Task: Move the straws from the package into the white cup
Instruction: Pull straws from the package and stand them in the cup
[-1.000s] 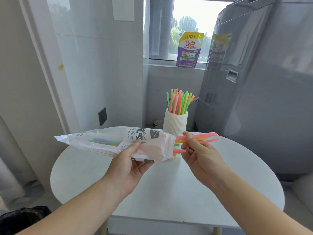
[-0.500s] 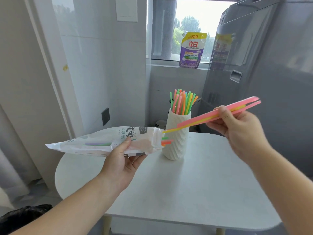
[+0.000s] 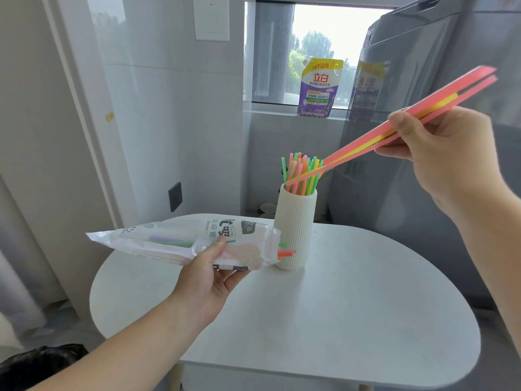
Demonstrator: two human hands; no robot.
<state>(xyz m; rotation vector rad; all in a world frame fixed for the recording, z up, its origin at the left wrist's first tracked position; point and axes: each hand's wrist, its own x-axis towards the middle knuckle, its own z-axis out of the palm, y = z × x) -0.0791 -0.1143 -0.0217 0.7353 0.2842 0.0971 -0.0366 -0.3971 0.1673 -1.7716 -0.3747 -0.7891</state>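
Over ribbed cup (image 3: 294, 230), right grip (image 3: 439, 153) pinching straws (image 3: 355, 146), left grip (image 3: 208, 275) clutching crinkly package (image 3: 169, 241)

Reaches in from 7 o'clock with the left forearm, left hand (image 3: 208, 277) palm-up, thumb on top, gripping the straw package (image 3: 180, 244). Holds the right hand (image 3: 439, 153) high at 2 o'clock, thumb and fingers pinching pink and yellow straws (image 3: 358, 143).

White table (image 3: 338, 320), purple detergent pouch (image 3: 320, 88) on the windowsill (image 3: 277, 107), grey appliance (image 3: 394, 221) at right
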